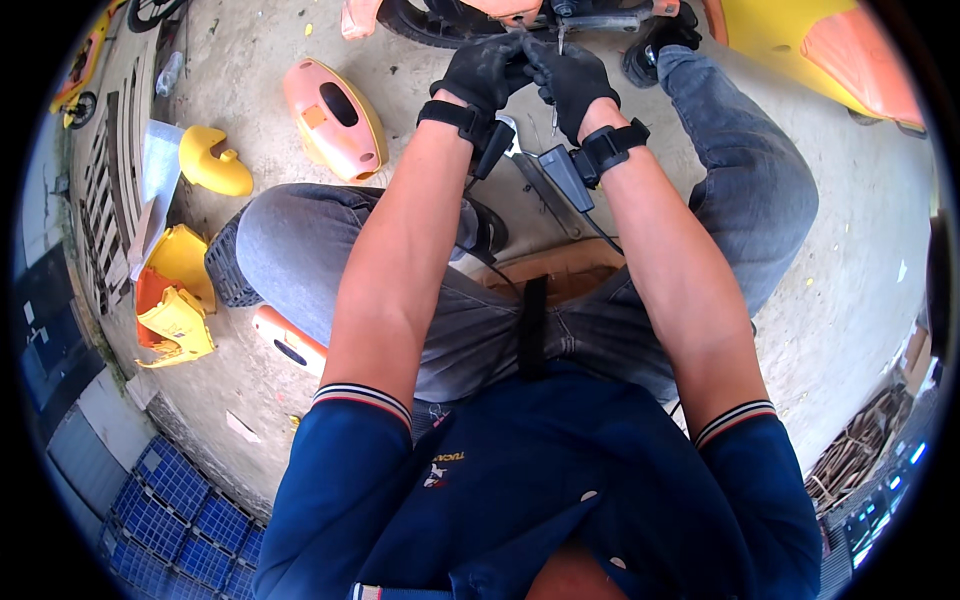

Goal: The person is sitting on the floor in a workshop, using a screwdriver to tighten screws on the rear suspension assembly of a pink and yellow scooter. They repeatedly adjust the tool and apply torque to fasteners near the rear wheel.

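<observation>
My left hand (pixel 478 72) and my right hand (pixel 573 80), both in black gloves, meet at the top centre. They are beside the low orange body and dark wheel (pixel 425 22) of a vehicle. Fingers of both hands are bent together at the tips, and whatever is pinched between them is hidden. A thin metal rod (pixel 561 40) shows just above my right hand; whether that hand touches it is unclear. On the floor below my hands lie a silver-headed tool (pixel 511 136) and a long dark grey bar (pixel 546 195).
Orange-and-yellow shell (pixel 325 120), curved yellow part (pixel 213 162) and yellow-orange pieces (pixel 178 300) lie to my left. Blue crates (pixel 165 490) stand at lower left. A large yellow-orange body (pixel 810 45) is at upper right. Cables hang from devices strapped at my wrists.
</observation>
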Motion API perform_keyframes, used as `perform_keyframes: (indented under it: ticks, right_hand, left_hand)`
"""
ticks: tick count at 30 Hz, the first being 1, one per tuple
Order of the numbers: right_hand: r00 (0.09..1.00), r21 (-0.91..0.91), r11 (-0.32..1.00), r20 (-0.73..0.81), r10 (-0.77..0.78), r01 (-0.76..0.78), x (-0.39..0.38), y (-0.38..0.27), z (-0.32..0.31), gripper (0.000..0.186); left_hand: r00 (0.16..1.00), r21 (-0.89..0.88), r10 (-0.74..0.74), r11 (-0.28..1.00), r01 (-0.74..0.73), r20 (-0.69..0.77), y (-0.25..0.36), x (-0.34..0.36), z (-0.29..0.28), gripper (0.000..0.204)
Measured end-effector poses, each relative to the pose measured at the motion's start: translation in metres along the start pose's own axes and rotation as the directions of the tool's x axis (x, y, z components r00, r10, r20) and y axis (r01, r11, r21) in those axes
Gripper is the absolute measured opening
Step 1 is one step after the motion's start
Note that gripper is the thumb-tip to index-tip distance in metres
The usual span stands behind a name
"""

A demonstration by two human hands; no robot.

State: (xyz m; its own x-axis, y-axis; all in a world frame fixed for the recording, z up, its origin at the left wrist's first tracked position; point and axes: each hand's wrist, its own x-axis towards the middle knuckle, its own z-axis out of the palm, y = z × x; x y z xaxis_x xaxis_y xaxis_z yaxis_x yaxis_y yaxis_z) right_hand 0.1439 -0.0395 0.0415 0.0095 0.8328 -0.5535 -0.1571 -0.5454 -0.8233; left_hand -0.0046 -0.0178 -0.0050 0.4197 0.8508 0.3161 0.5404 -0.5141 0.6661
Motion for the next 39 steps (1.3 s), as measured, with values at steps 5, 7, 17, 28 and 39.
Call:
perform_keyframes:
  ticks: [5,7,17,28,39]
  right_hand:
    - [1.000,0.083,0.997,0.020,-0.001,-0.001,0.001,0.003,0.000,0.022]
    - [1.000,0.101,0.995,0.030,-0.003,0.000,0.000,0.003,0.001,0.021]
    - [0.976,0.277,0.951,0.199,0.086,-0.140,0.016,0.018,-0.001,0.026]
    - [0.999,0.092,0.995,0.031,0.026,-0.028,0.008,0.004,-0.004,0.022]
    - [0.934,-0.251,0.903,0.015,-0.357,0.349,-0.003,-0.059,-0.040,0.019]
  left_hand:
    - [0.999,-0.017,-0.026,1.000,0.025,-0.034,0.007,0.002,0.001,0.033]
    - [0.999,-0.081,-0.039,0.996,0.036,-0.032,0.005,0.003,0.002,0.033]
    - [0.990,-0.095,-0.106,0.989,0.115,0.092,-0.001,0.003,0.001,0.034]
    - [0.853,-0.928,-0.393,-0.004,0.373,0.344,-0.013,0.009,0.012,0.019]
    - [0.665,-0.827,-0.542,-0.107,0.552,0.514,0.007,0.015,-0.003,0.020]
